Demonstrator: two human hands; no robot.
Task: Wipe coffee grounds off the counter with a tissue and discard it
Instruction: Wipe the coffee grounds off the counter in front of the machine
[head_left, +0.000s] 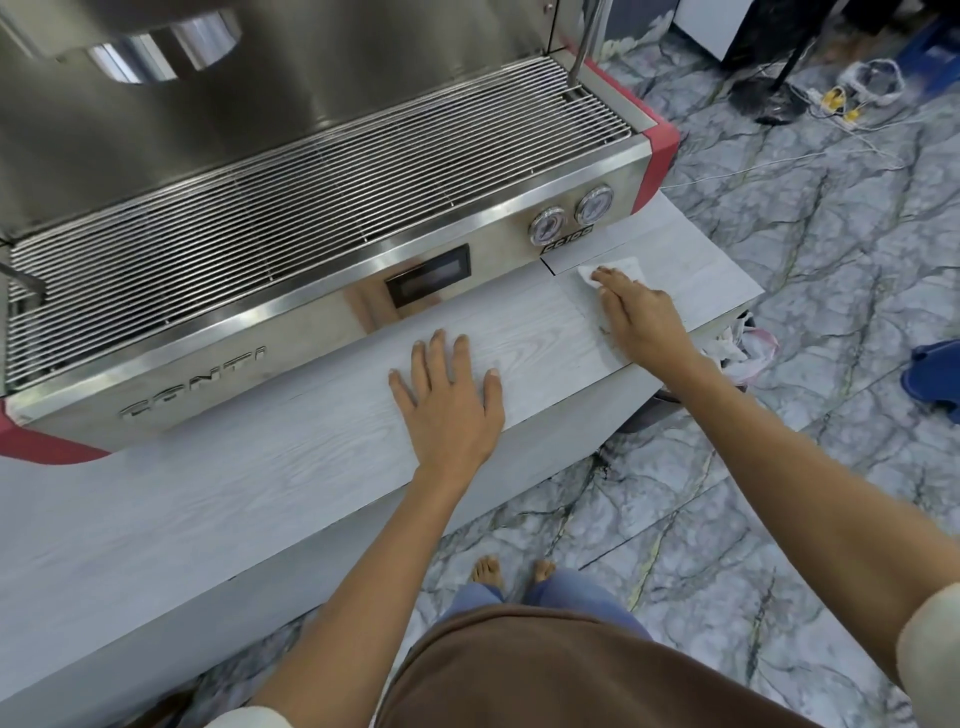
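Observation:
A white tissue (618, 267) lies flat on the pale wood-grain counter (260, 478), near its right end, in front of the espresso machine's gauges. My right hand (641, 312) presses down on the tissue with flat fingers; most of the tissue is hidden under them. A few dark specks of coffee grounds (605, 328) show on the counter just left of that hand. My left hand (449, 402) rests palm down on the counter's middle, fingers spread, holding nothing.
A steel espresso machine (311, 218) with a wire drip grate fills the counter's back. Below the counter's right end stands a bin with a pink bag (743, 351) holding white waste. Marble floor, cables (852, 104) and a blue slipper (935, 374) lie to the right.

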